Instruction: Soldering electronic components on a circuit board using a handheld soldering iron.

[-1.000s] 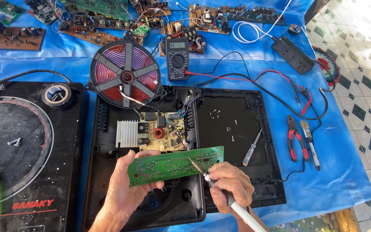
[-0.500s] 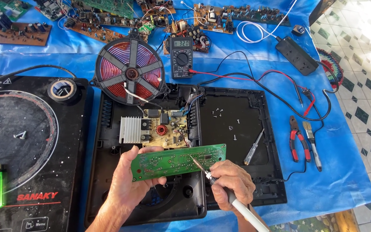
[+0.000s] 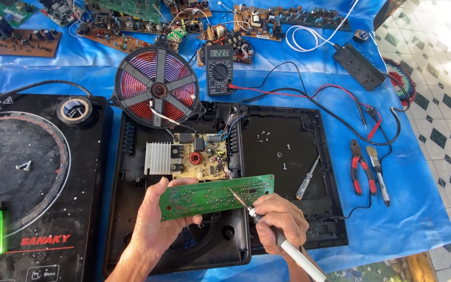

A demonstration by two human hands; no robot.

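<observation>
Soldering step: left hand [image 3: 155, 230] fingers pinch the green circuit board [image 3: 215, 196], right hand [image 3: 283, 222] fingers grip the soldering iron [image 3: 267, 230], whose tip, pointing toward 10 o'clock, needs a steady touch on the joint.

The green circuit board [image 3: 216, 197] has been lifted a little in the left hand [image 3: 155, 230]. The soldering iron [image 3: 267, 230] tip has been kept on it by the right hand [image 3: 283, 222].

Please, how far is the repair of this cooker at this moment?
Done: the cooker is opened; its black base lies open, the red coil is lifted aside, loose screws lie inside.
In hand: the left hand holds a long green circuit board; the right hand puts a soldering iron tip on it.
Left: board, coil and the glass top are not yet refitted.
</observation>
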